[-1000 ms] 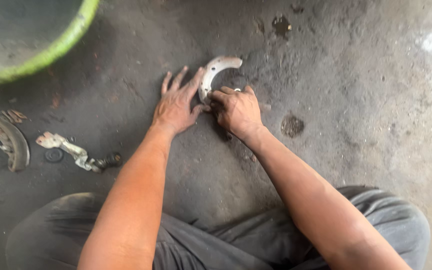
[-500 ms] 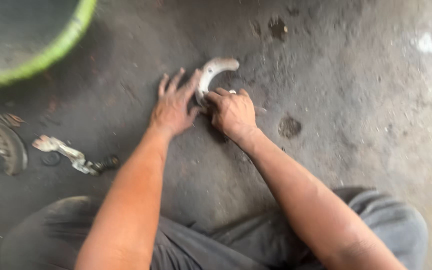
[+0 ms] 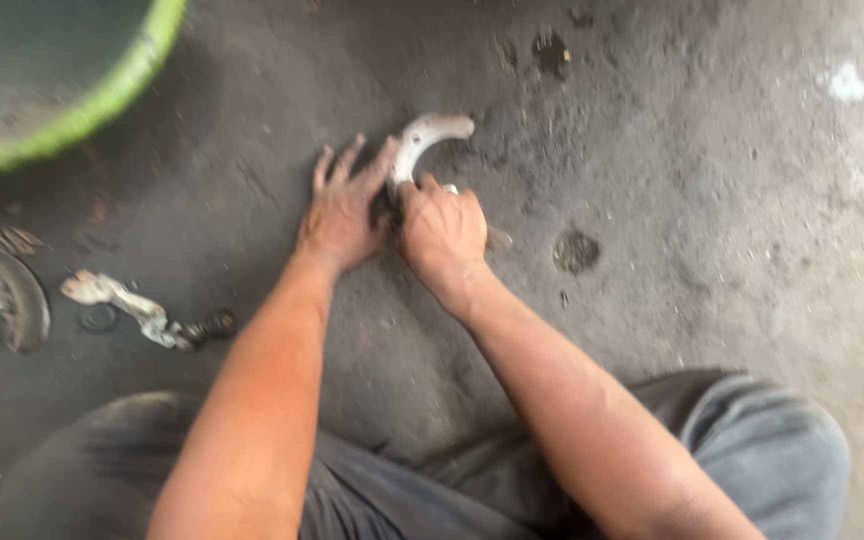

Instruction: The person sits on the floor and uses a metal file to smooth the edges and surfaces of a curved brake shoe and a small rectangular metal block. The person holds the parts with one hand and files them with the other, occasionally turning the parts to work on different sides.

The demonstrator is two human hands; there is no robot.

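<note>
- No packages, labels, signs or screens in view.
</note>
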